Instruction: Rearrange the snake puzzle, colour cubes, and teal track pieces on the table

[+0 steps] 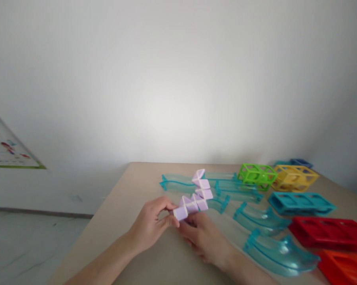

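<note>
A lilac and white toy of jointed wedge blocks (193,203) is held up over the table in a zigzag, its far end rising away from my hands. My left hand (151,223) pinches the near end block between thumb and fingers. Just to the right, my right hand (203,237) is closed around the underside of the same toy, and its fingertips are partly hidden. Behind the toy lie clear teal track pieces (181,183).
Curved teal tracks (285,253) lie to the right on the table (107,221). Beyond them stand a green frame (257,177), a yellow frame (293,179), a teal block (303,204), a red block (329,233) and an orange block (346,267). A wall rises behind.
</note>
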A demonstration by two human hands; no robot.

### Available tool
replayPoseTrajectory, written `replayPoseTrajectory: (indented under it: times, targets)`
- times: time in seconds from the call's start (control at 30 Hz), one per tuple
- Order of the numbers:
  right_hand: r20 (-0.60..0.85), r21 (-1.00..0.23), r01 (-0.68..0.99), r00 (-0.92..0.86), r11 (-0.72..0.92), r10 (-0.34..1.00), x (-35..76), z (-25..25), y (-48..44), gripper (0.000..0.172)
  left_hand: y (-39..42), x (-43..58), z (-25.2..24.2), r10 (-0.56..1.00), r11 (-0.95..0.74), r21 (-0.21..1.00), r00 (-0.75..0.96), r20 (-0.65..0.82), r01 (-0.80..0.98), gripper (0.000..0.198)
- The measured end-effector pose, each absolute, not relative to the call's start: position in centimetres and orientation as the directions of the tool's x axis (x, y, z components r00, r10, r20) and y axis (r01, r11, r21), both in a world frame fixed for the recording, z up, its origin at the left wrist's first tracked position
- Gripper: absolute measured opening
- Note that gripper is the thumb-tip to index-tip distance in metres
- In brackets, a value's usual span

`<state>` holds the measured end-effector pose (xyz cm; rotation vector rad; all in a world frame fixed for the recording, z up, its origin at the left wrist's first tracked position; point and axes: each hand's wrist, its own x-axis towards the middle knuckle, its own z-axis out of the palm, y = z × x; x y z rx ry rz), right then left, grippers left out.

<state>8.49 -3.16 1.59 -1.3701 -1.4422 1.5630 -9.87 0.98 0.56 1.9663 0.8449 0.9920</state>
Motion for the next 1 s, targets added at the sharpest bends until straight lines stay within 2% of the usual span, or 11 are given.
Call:
replayPoseTrajectory:
  times: [0.07, 0.13, 0.27, 0.33, 0.4, 0.5, 0.57, 0.67, 0.8, 0.9, 1.0]
  targets:
    - [-0.061, -0.943, 0.331, -0.246, 0.024, 0.967, 8.3, 1.0, -3.2, 0.03, 0.8, -9.6, 0.8, 0.777, -0.559, 0.781, 0.505, 0.376, 0.278, 0.011]
    - [0.089, -0.884, 0.433, -0.211, 0.175, 0.973, 8.2, 0.6, -3.3, 0.027, 0.7, -9.4, 1.0, 0.757, -0.599, 0.741, 0.514, 0.403, 0.302, 0.009]
    - [0.158, -0.852, 0.486, -0.12, 0.196, 0.98, 8.0, 0.8, -3.6, 0.026, 0.4, -9.4, 0.8, 0.701, -0.683, 0.686, 0.489, 0.519, 0.251, 0.011]
    - [0.043, -0.948, 0.307, -0.117, 0.077, 0.992, 7.8, 1.1, -3.7, 0.03, 0.2, -9.5, 0.5, 0.679, -0.712, 0.67, 0.449, 0.58, 0.211, 0.014]
    - [-0.164, -0.984, -0.035, -0.199, -0.175, 0.966, 7.7, 1.4, -3.7, 0.033, 0.2, -9.7, 0.2, 0.693, -0.703, 0.69, 0.382, 0.612, 0.17, 0.014]
    - [-0.379, -0.725, -0.423, -0.415, -0.544, 0.827, 7.8, 1.7, -3.6, 0.033, 0.3, -9.7, -0.2, 0.747, -0.647, 0.756, 0.275, 0.605, 0.095, 0.009]
    - [-0.423, -0.575, -0.479, -0.52, -0.663, 0.742, 8.0, 1.9, -3.7, 0.03, 0.5, -9.6, -0.3, 0.769, -0.624, 0.779, 0.225, 0.599, 0.059, 0.008]
    - [-0.416, -0.599, -0.479, -0.498, -0.642, 0.761, 8.0, 2.0, -4.0, 0.025, 0.6, -9.3, -0.3, 0.805, -0.572, 0.82, 0.198, 0.559, 0.013, 0.009]
    - [-0.327, -0.824, -0.367, -0.313, -0.431, 0.892, 7.6, 1.9, -4.2, 0.02, 0.4, -9.0, -0.3, 0.846, -0.468, 0.882, 0.261, 0.465, -0.057, 0.01]
    - [-0.249, -0.957, -0.084, -0.255, -0.278, 0.934, 7.2, 1.5, -4.2, 0.028, 0.4, -8.9, -0.5, 0.841, -0.482, 0.875, 0.26, 0.475, -0.04, 0.01]
    - [-0.105, -0.968, 0.244, -0.154, -0.065, 0.982, 7.1, 1.0, -4.3, 0.031, 0.5, -8.8, -0.6, 0.847, -0.496, 0.868, 0.228, 0.481, 0.009, 0.01]
